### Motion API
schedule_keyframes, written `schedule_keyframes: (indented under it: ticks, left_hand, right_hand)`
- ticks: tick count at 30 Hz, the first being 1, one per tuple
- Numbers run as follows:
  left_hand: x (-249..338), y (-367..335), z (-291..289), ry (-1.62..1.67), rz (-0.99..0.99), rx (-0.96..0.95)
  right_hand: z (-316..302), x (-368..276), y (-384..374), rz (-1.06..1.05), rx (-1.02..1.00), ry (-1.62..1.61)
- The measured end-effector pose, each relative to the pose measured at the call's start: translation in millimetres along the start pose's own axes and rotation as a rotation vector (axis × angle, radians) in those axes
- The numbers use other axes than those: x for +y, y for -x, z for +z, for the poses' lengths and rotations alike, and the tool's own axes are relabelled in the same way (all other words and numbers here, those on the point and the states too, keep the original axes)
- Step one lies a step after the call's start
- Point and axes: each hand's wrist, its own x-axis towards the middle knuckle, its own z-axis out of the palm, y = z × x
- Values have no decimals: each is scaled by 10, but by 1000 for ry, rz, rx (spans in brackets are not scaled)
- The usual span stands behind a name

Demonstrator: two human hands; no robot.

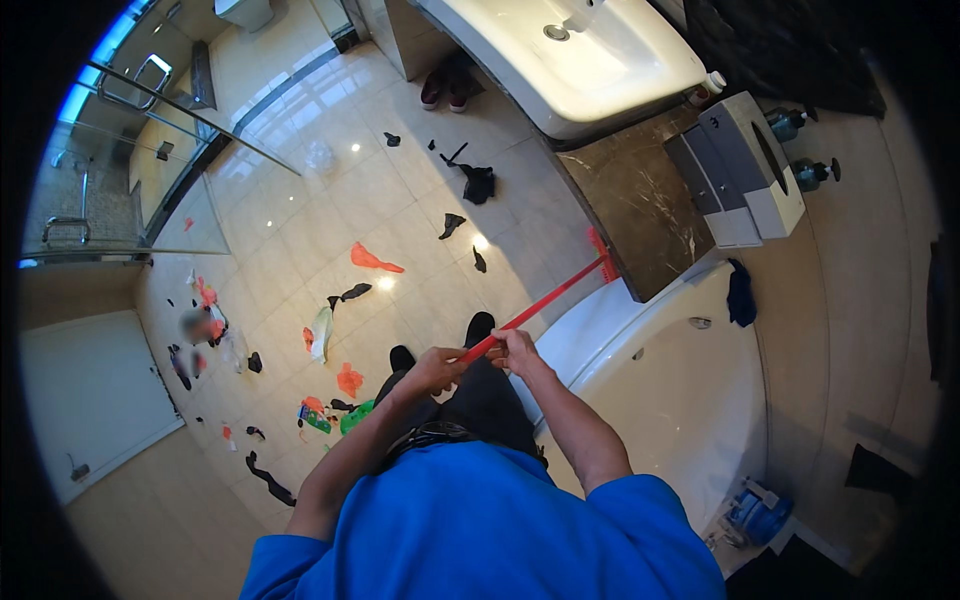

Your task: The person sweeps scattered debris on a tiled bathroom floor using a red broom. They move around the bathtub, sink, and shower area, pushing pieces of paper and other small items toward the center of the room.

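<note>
Red broom (552,299), in the head view, slants over the tiled floor (300,240) to beside the marble tabletop (625,195); fingers of the left hand (437,371) and right hand (514,353) curl round its handle, black and red scraps (375,259) lying around

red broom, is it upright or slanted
Slanted: the red broom reaches outward from the left hand and right hand to its bristles beside the marble counter.
</note>
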Motion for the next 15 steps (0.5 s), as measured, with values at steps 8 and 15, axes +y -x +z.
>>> schedule_keyframes:
  ticks: [8, 15]
  left_hand:
    - [-204, 552, -501, 134, -2, -6]
    - [109, 299, -828, -93, 79, -161]
  right_hand:
    - [670, 430, -40, 71, -51, -114]
    - [880, 105, -128, -36, 65, -204]
